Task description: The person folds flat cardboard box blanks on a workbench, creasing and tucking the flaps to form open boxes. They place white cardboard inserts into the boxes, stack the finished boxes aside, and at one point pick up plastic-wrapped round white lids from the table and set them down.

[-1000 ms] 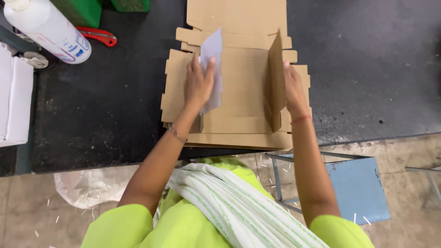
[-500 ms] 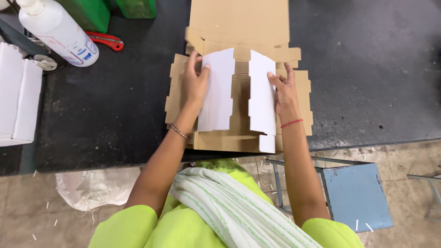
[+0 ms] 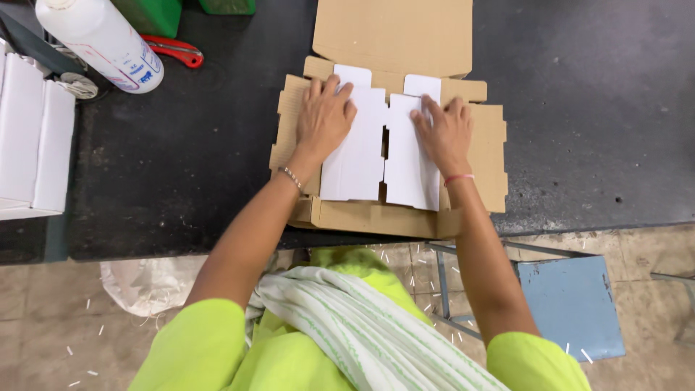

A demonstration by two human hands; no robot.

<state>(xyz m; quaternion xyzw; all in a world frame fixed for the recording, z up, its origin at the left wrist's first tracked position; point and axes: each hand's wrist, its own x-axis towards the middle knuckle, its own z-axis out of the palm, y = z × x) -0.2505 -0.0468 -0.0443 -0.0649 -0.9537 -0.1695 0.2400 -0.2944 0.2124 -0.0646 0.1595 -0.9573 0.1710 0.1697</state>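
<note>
A flat brown cardboard box blank [image 3: 391, 32] lies on the black table [image 3: 579, 108], with its lid panel pointing away from me. Two white-faced side flaps are folded inward and lie flat over the middle. My left hand [image 3: 323, 119] presses palm-down on the left flap [image 3: 357, 156]. On the right flap [image 3: 409, 166] my right hand [image 3: 443, 134] presses down the same way. Both hands have their fingers spread; neither grips anything. The flaps' inner edges nearly meet along a narrow gap.
A white bottle [image 3: 101, 40] lies at the far left, next to a red-handled tool [image 3: 174, 49] and green containers [image 3: 148, 13]. White folded boxes [image 3: 32, 145] are stacked at the left edge. A blue stool [image 3: 572, 304] stands on the floor to my right.
Both side flaps, upright a second ago, have been folded inward and pushed flat. My hands followed them down and now rest on top of them.
</note>
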